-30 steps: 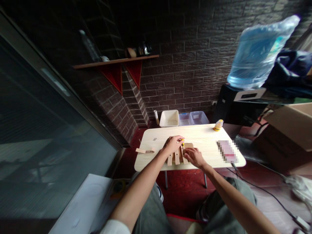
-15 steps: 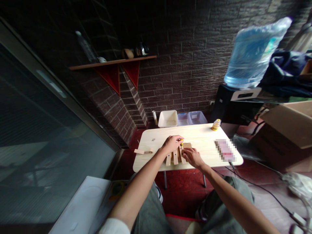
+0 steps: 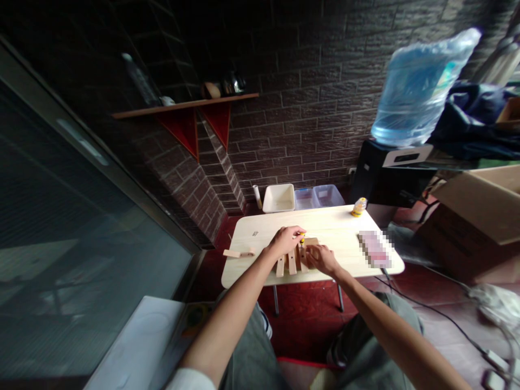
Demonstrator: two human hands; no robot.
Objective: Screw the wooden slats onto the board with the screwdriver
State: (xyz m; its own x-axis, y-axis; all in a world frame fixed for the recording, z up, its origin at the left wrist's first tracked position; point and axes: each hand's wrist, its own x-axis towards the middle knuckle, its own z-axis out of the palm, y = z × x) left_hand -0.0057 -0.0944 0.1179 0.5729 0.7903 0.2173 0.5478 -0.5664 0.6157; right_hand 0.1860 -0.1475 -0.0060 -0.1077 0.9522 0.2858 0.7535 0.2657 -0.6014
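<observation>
A small assembly of pale wooden slats (image 3: 289, 264) lies at the near edge of a light wooden table (image 3: 337, 230). My left hand (image 3: 285, 241) is closed round a small yellow-and-black tool (image 3: 302, 235), held upright over the slats. My right hand (image 3: 322, 259) rests on the right side of the wooden assembly with its fingers curled onto it. A loose wooden piece (image 3: 238, 253) sits at the table's left edge, apart from both hands.
A small yellow-striped bottle (image 3: 357, 207) stands at the table's far right corner, and a blurred pink flat thing (image 3: 374, 249) lies on the right. Plastic tubs (image 3: 280, 197) sit on the floor behind. A water jug (image 3: 418, 89), cardboard box (image 3: 479, 200) and cables (image 3: 455, 325) are to the right.
Both hands stay on the wooden assembly. My right hand has slid slightly left toward the tool. The view has shifted a little.
</observation>
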